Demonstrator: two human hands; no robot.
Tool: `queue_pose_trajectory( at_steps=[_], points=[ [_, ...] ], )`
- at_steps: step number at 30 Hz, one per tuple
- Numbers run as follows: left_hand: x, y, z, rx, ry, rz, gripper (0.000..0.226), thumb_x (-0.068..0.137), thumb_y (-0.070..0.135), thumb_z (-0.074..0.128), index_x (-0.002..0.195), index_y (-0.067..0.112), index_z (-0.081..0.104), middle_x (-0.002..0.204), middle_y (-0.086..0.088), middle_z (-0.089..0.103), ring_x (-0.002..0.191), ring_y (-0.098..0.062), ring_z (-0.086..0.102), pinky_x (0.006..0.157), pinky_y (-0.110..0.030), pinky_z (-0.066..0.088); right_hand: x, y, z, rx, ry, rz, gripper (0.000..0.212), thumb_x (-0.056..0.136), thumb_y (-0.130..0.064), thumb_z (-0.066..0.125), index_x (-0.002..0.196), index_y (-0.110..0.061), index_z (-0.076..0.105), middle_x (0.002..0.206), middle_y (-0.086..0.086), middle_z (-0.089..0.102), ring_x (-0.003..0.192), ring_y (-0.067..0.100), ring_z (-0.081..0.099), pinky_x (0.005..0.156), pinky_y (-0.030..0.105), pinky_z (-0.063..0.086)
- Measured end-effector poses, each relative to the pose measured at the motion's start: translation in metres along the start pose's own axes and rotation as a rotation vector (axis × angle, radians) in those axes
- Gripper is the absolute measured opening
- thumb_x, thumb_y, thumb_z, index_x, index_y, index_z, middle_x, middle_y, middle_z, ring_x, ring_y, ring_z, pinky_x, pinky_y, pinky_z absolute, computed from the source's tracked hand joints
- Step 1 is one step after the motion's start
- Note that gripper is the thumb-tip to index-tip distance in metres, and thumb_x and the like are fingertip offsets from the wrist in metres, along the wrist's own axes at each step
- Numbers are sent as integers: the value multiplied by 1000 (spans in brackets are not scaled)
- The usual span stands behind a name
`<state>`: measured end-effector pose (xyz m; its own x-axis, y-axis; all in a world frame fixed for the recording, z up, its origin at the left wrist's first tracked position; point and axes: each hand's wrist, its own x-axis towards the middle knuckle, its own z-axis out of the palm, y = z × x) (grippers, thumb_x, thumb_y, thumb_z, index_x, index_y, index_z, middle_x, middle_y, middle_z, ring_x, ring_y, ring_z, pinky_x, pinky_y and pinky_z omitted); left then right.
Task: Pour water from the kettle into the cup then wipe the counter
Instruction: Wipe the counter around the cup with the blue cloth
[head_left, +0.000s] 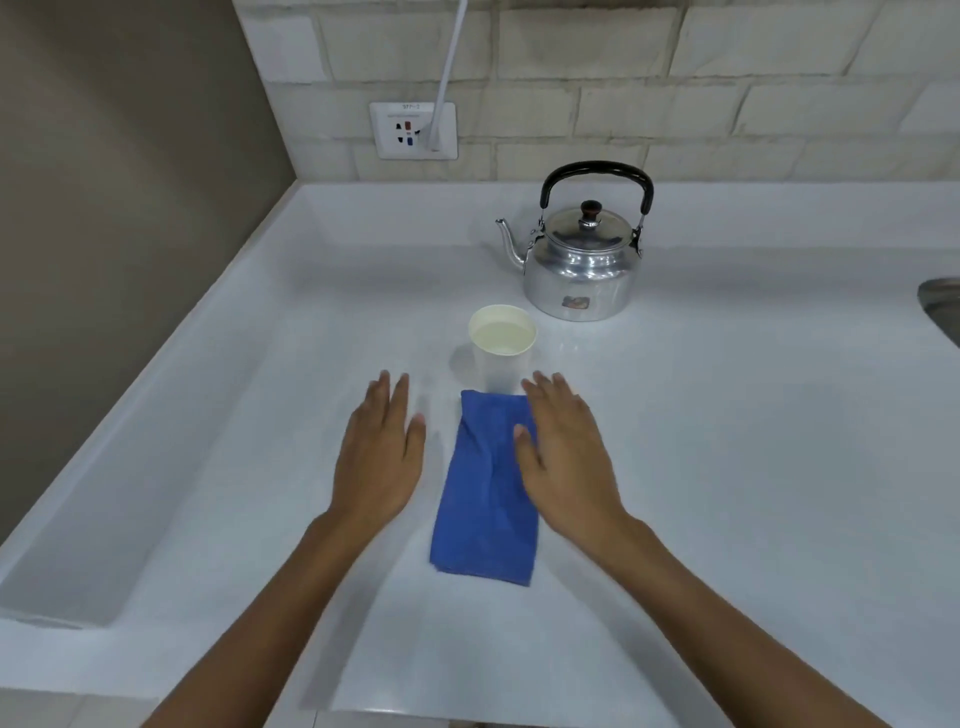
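Observation:
A shiny metal kettle (579, 260) with a black handle stands upright on the white counter (727, 441), its spout pointing left. In front of it, a white paper cup (501, 345) holds water. A folded blue cloth (485, 499) lies flat just below the cup. My left hand (379, 462) hovers palm down to the left of the cloth, fingers spread, holding nothing. My right hand (563, 457) is flat and open over the cloth's right edge, its thumb over the fabric.
A tiled wall with a socket (413, 130) and a plugged-in white cable (449, 67) runs along the back. A brown wall closes the left side. A metal sink edge (943, 306) shows at far right. The counter has a raised lip on the left.

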<state>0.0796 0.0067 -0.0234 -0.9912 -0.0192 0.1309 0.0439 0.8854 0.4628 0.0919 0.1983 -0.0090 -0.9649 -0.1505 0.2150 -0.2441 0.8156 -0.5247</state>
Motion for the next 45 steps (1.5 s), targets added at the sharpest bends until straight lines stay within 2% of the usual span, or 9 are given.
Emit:
queue_pose_trajectory(
  at_steps=[8, 12, 14, 17, 21, 25, 28, 37, 45],
  points=[
    [19, -23, 26, 263, -112, -41, 55, 98, 31, 17, 144, 7, 0, 156, -13, 0, 144, -24, -1, 117, -36, 2, -25, -46, 54, -296, -189, 46, 61, 98, -37, 20, 144, -7, -4, 156, 14, -4, 143, 26, -6, 115, 43, -9],
    [18, -26, 28, 271, -103, -34, 55, 98, 33, 18, 144, 7, 1, 156, -12, 2, 144, -23, 1, 116, -34, 2, -38, -37, 44, -388, -152, 5, 54, 86, -33, 49, 133, -8, 44, 141, 9, 47, 130, 22, 42, 106, 40, 39],
    [18, -26, 28, 275, -91, -32, 55, 97, 33, 18, 144, 7, 1, 156, -11, 2, 144, -22, 1, 117, -35, 2, -43, -16, 34, -356, -127, -55, 50, 83, -26, 42, 127, -6, 51, 134, 10, 54, 124, 23, 50, 99, 43, 45],
    [17, -25, 29, 278, -86, -38, 56, 97, 33, 17, 144, 7, 0, 156, -11, 1, 144, -21, -1, 117, -34, 1, -34, 28, 16, -274, -66, -20, 50, 87, -18, 34, 132, 2, 40, 140, 19, 44, 129, 33, 42, 107, 48, 31],
    [17, -24, 30, 281, -82, -42, 55, 97, 32, 15, 143, 6, -1, 156, -11, -1, 144, -22, -3, 118, -35, 1, 0, 50, 10, -269, -28, 115, 53, 98, -19, 26, 143, -2, 4, 155, 16, 4, 144, 27, 3, 117, 34, -1],
    [17, -26, 32, 276, -73, -34, 55, 97, 31, 15, 143, 7, -2, 156, -11, -1, 144, -22, -3, 118, -35, 1, -16, 37, 19, -260, -23, 7, 53, 96, -18, 33, 142, 0, 14, 152, 19, 15, 141, 32, 13, 117, 38, 5],
    [18, -27, 33, 263, -72, -32, 55, 97, 31, 15, 143, 8, -2, 156, -10, -2, 144, -21, -4, 118, -35, 0, -35, 61, 4, -187, -26, -58, 53, 93, -20, 32, 142, -4, 19, 151, 12, 19, 140, 26, 12, 113, 20, -8],
    [17, -22, 32, 266, -33, -28, 54, 97, 28, 21, 143, 4, 6, 155, -14, 6, 144, -25, 3, 117, -36, 4, 75, 128, -24, -321, -3, 290, 51, 98, -17, 24, 142, 3, 6, 155, 20, 8, 143, 30, 7, 118, 38, 6],
    [17, -23, 31, 262, -34, -21, 55, 97, 34, 16, 143, 4, 8, 155, -15, 8, 143, -26, 5, 118, -38, 6, 39, 120, -10, -187, -120, -147, 52, 98, -19, 29, 144, -16, 4, 155, -1, 5, 142, 10, 2, 108, 9, -14]
  ],
)
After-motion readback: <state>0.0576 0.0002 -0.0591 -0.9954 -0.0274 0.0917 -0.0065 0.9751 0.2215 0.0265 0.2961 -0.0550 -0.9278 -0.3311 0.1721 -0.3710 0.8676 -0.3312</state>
